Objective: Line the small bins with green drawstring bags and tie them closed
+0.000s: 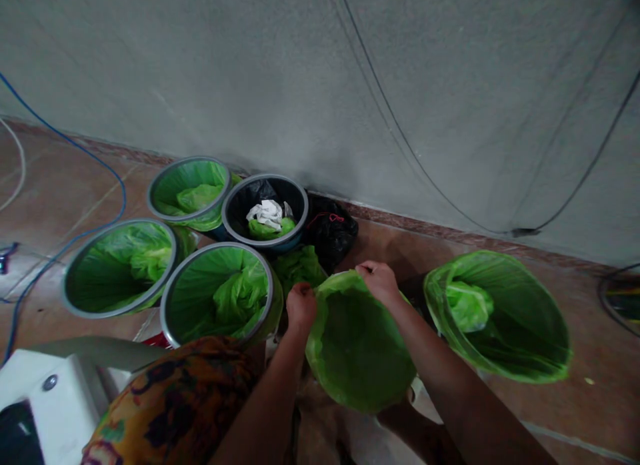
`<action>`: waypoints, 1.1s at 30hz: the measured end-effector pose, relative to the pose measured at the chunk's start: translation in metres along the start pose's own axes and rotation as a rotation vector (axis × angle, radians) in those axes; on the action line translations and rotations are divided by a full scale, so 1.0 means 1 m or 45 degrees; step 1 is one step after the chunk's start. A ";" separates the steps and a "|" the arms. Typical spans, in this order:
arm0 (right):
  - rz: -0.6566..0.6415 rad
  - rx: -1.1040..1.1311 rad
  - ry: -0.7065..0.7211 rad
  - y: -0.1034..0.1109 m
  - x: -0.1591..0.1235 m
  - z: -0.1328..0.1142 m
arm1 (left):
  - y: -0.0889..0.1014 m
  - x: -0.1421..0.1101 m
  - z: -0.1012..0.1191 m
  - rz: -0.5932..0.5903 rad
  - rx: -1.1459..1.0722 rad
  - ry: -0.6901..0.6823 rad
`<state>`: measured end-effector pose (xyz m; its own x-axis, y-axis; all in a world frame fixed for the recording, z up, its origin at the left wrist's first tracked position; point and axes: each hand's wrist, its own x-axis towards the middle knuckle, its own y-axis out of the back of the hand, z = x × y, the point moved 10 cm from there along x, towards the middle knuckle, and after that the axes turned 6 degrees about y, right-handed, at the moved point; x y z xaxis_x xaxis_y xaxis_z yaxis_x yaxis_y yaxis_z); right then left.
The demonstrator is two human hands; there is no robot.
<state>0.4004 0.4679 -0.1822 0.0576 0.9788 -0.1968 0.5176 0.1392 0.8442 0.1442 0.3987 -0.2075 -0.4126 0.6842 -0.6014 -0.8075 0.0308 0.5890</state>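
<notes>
A bin lined with a green plastic bag (356, 348) stands on the floor right in front of me. My left hand (300, 308) is closed on the bag's rim at its left far edge. My right hand (379, 281) is closed, pinching the bag's rim at the far edge. Both forearms reach down over the bin.
Three green-lined bins (120, 268) (217, 293) (189, 190) and a black-lined bin with white paper (265, 212) cluster at the left by the wall. Another green-lined bin (495, 315) tilts at the right. A black bag (330, 232) lies by the wall. Cables (70, 238) cross the floor at left.
</notes>
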 end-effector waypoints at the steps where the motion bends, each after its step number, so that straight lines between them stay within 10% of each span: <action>1: -0.001 -0.007 -0.014 0.000 0.000 0.001 | -0.001 0.002 -0.004 -0.024 0.022 0.031; 6: 0.077 -0.071 0.010 0.015 -0.005 -0.009 | 0.012 -0.009 0.002 0.013 0.136 0.008; 10: 0.179 0.022 0.393 0.032 -0.018 -0.050 | 0.020 -0.033 0.050 0.122 0.139 -0.374; 14: -0.061 0.014 0.639 0.010 -0.030 -0.073 | -0.009 -0.052 0.082 -0.011 0.329 -0.742; 25: -0.434 -0.371 0.590 -0.019 -0.030 -0.060 | -0.041 -0.044 0.062 -0.164 0.709 -0.695; 33: 0.143 -0.154 0.259 0.022 -0.067 -0.046 | -0.009 -0.054 0.066 -0.021 0.697 -0.668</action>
<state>0.3682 0.4126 -0.1276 -0.0701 0.9975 -0.0041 0.4113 0.0326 0.9109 0.2018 0.4097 -0.1448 -0.0367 0.9332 -0.3574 -0.4310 0.3079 0.8482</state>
